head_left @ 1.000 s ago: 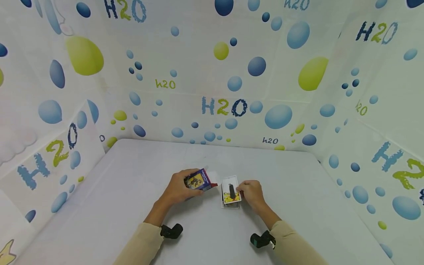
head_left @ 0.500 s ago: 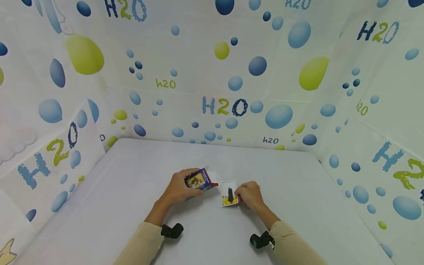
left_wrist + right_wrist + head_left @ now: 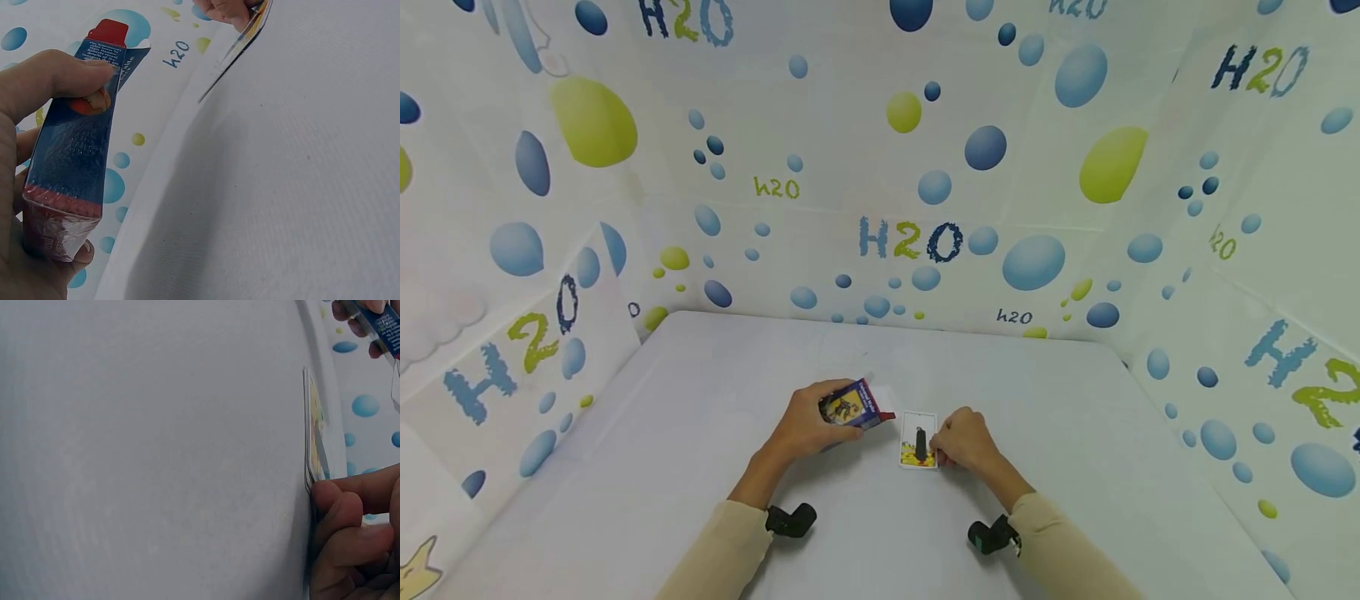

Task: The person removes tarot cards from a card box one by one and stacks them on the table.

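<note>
left hand [image 3: 808,427] clamped around blue card box [image 3: 850,406], held tilted above white desk [image 3: 865,542], red flap [image 3: 887,416] out toward the cards. right hand [image 3: 966,439] pinching the right edge of card stack [image 3: 917,437], yellow-and-black picture up. stack between the hands, just beside the box; can't tell if it touches the desk.

Cards [image 3: 917,441] now aligned (seemingly squared).

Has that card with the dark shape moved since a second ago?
Yes: judged against the central H2O lettering, the card has shifted slightly left and down in the head view.
</note>
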`<action>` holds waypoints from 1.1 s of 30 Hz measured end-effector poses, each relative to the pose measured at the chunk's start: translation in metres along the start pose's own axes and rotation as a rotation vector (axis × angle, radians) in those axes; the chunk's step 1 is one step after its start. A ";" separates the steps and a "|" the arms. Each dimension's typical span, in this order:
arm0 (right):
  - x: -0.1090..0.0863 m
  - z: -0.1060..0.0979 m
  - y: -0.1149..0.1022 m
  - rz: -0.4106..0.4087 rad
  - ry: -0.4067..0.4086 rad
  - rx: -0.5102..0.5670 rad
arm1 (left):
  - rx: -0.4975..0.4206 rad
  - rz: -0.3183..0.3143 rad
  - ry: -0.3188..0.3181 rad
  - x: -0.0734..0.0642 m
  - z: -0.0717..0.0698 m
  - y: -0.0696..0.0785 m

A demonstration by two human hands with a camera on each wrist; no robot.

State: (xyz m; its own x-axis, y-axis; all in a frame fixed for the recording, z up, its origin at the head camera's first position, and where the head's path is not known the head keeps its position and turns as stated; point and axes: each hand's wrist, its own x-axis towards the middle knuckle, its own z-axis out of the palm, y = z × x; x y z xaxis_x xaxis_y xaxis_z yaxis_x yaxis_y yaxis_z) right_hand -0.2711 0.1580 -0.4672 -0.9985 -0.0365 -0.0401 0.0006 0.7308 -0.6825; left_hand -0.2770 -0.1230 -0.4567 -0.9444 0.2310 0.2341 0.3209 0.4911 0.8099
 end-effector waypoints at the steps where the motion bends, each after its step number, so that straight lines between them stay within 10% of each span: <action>1: 0.000 -0.001 0.000 0.008 -0.007 0.001 | 0.001 0.001 0.000 0.000 0.000 0.000; 33: -0.003 0.004 0.005 0.039 0.122 0.140 | 0.029 0.005 0.000 0.000 0.007 0.000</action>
State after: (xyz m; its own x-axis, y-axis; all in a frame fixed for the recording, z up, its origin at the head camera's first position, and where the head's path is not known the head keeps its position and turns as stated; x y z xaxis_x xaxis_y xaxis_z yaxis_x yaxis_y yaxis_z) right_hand -0.2681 0.1590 -0.4740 -0.9968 0.0787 0.0144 0.0383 0.6276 -0.7776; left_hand -0.2763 -0.1175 -0.4606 -0.9428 0.2337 0.2376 0.3273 0.5144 0.7926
